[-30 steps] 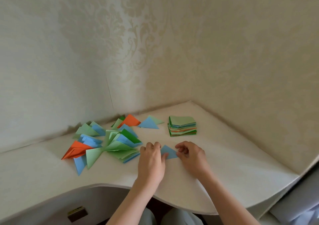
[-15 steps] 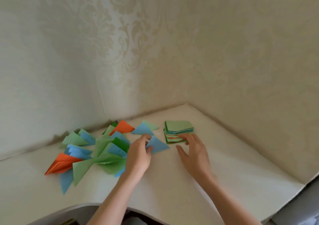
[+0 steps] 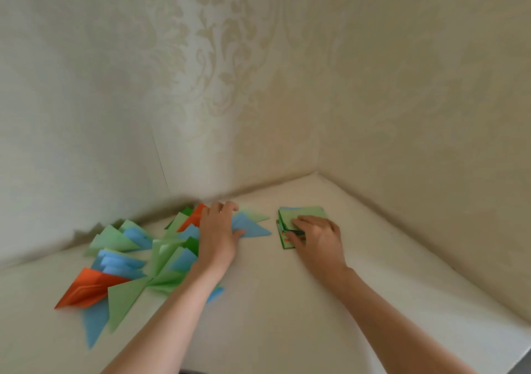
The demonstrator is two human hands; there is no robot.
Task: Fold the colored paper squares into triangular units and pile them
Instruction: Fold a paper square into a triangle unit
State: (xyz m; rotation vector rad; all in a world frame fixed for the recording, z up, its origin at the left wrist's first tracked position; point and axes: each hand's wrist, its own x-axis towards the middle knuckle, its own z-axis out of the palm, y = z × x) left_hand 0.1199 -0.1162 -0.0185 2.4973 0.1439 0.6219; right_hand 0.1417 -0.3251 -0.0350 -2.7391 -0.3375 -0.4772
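Observation:
A spread of folded triangular units (image 3: 123, 261) in green, blue and orange covers the left of the white desk (image 3: 287, 310). My left hand (image 3: 217, 235) lies flat at the pile's back right, its fingers on a blue folded triangle (image 3: 253, 227). A stack of unfolded paper squares (image 3: 290, 221), light green on top, stands to the right. My right hand (image 3: 316, 234) rests on the stack's near right corner, fingertips curled over the top sheets. Whether a sheet is pinched I cannot make out.
Two patterned cream walls (image 3: 258, 86) meet in a corner right behind the desk. The desk's curved front edge runs along the bottom right. Bare desk surface lies between and in front of my forearms.
The blue triangle has gone from the desk's front to the pile's back right under my left hand. My right hand has left it and come down on the stack of squares.

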